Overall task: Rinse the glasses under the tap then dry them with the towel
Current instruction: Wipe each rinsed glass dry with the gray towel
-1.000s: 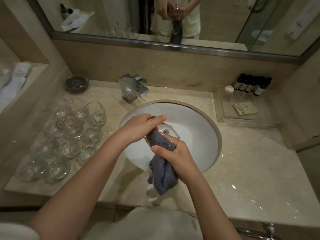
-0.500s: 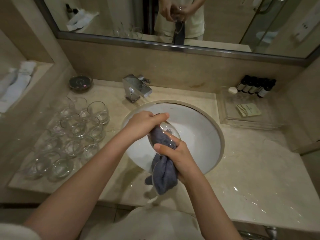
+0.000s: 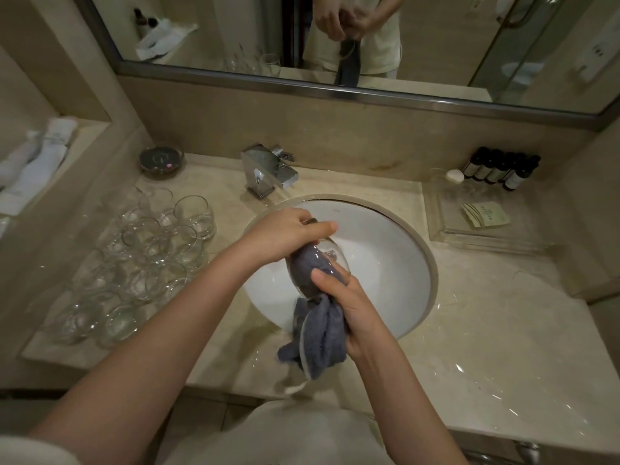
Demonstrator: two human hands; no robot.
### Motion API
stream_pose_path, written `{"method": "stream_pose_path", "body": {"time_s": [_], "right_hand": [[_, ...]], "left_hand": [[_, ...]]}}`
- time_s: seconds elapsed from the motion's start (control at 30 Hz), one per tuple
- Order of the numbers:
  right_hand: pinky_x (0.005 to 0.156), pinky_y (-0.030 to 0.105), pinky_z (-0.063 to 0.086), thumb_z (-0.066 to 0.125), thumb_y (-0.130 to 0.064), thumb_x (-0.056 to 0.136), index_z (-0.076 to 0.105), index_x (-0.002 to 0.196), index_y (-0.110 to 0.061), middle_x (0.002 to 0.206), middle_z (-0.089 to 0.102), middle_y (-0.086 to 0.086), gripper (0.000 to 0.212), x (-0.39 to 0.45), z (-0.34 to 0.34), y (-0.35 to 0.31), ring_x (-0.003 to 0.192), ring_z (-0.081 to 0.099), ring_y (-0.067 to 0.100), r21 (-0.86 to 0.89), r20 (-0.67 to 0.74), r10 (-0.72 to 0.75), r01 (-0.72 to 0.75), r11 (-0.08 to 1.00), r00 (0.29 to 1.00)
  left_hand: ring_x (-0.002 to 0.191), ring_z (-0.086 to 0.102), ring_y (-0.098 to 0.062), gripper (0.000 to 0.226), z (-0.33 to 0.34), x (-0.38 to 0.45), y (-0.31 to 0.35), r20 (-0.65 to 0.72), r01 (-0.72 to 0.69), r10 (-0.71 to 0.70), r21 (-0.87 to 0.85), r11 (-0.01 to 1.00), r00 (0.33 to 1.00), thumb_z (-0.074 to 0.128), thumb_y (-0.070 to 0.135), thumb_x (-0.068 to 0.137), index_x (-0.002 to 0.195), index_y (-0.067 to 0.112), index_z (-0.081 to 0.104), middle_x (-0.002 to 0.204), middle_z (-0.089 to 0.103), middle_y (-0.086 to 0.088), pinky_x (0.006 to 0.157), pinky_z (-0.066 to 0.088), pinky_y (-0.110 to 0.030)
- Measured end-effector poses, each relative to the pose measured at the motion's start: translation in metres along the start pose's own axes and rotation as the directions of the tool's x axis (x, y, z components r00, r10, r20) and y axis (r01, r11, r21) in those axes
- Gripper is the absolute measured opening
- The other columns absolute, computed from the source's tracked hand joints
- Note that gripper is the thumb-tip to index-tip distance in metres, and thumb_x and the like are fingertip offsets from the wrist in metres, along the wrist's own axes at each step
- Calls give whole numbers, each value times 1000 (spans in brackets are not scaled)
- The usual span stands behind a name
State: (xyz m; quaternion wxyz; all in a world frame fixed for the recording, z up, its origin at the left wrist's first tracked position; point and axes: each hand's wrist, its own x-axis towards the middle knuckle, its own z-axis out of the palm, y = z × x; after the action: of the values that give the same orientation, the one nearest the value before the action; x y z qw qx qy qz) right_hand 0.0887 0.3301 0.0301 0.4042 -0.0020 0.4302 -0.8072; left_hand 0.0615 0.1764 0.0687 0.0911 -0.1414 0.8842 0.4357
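Left hand [image 3: 285,234] grips glass [image 3: 322,263] — towel [image 3: 318,333] stuffed inside; right hand [image 3: 349,310] clutches towel.

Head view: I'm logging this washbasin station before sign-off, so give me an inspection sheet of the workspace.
Surface: beige stone counter, wet glints near the basin.
Job's things: glass held over the basin with the grey towel stuffed inside; tap not running.
Clutter: cluster of glasses on the left; dark dish; clear tray with a packet; dark bottles.
Hands: left hand grips the glass; right hand grips the towel.
Cables: nothing seen.
Surroundings: mirror; rolled white towels in a side niche.
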Motion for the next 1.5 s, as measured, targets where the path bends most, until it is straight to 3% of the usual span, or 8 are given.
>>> {"method": "stream_pose_path", "body": {"time_s": [0.17, 0.27, 0.4, 0.5, 0.73, 0.97, 1.27, 1.5], "right_hand": [[44, 31, 55, 95, -31, 39, 69, 103, 1, 76, 71, 19, 76, -6, -2, -1, 54, 68, 25, 354, 75, 181, -196, 915, 981], [75, 35, 58, 96, -30, 42, 67, 111, -4, 105, 70, 19, 80, -2, 2, 0, 86, 71, 25, 245, 59, 64, -76, 967, 996], [84, 30, 53, 80, -21, 65, 69, 110, -11, 116, 66, 21, 48, 7, 2, 5, 95, 67, 22, 0, 40, 23, -23, 1000, 999], [77, 30, 56, 90, -27, 55, 67, 113, -8, 109, 69, 18, 65, 6, 1, 4, 90, 69, 22, 59, 93, 50, -56, 997, 994], [70, 33, 56, 99, -33, 29, 66, 116, -3, 98, 70, 15, 98, 6, -8, 12, 80, 67, 25, 264, 56, 195, -203, 943, 979], [69, 31, 59, 91, -23, 46, 65, 111, -11, 102, 72, 14, 71, 7, 9, 12, 86, 71, 22, 128, 59, 13, -21, 992, 998], [31, 13, 36, 99, -19, 22, 64, 73, 0, 48, 50, 8, 65, -3, -5, 10, 33, 47, 12, 372, 103, 183, -208, 904, 978], [61, 29, 57, 97, -24, 29, 61, 106, -6, 84, 72, 13, 88, -1, 3, 6, 69, 69, 21, 193, 75, 129, -141, 971, 989]], "left_hand": [[84, 64, -5, 32, -1, -9, -10, -43, -324, 327, -303, 896, 944, 68, 52, 70, 85, 24, 68, 84, 68, 12, 78, 49, -19], [72, 62, -1, 27, -9, -16, -6, 0, -212, 222, -293, 932, 975, 68, 51, 80, 95, 29, 66, 82, 66, 16, 51, 44, -13], [78, 70, -25, 64, -11, -18, 2, -66, 107, -111, -71, 992, 992, 48, 73, 84, 104, 16, 68, 95, 70, -1, 62, 58, -36], [78, 67, -22, 51, -3, -17, 1, -188, 51, -35, 81, 995, 982, 61, 66, 76, 88, 17, 66, 82, 67, 3, 73, 57, -41], [95, 61, 1, 34, -15, -16, -12, 44, -206, 233, -326, 923, 972, 77, 46, 64, 92, 30, 65, 91, 68, 19, 87, 45, -23], [79, 71, -25, 61, -17, -21, -2, 54, 150, -144, -133, 980, 988, 55, 69, 84, 103, 13, 67, 93, 72, -5, 67, 60, -34], [93, 66, -10, 47, -20, -17, -10, 182, -53, 149, -448, 892, 972, 76, 53, 54, 95, 30, 68, 100, 69, 4, 75, 52, -26], [92, 72, -22, 79, -21, -21, -1, 240, 205, -136, -289, 935, 961, 61, 81, 66, 117, 21, 64, 107, 71, -2, 64, 61, -37]]}}
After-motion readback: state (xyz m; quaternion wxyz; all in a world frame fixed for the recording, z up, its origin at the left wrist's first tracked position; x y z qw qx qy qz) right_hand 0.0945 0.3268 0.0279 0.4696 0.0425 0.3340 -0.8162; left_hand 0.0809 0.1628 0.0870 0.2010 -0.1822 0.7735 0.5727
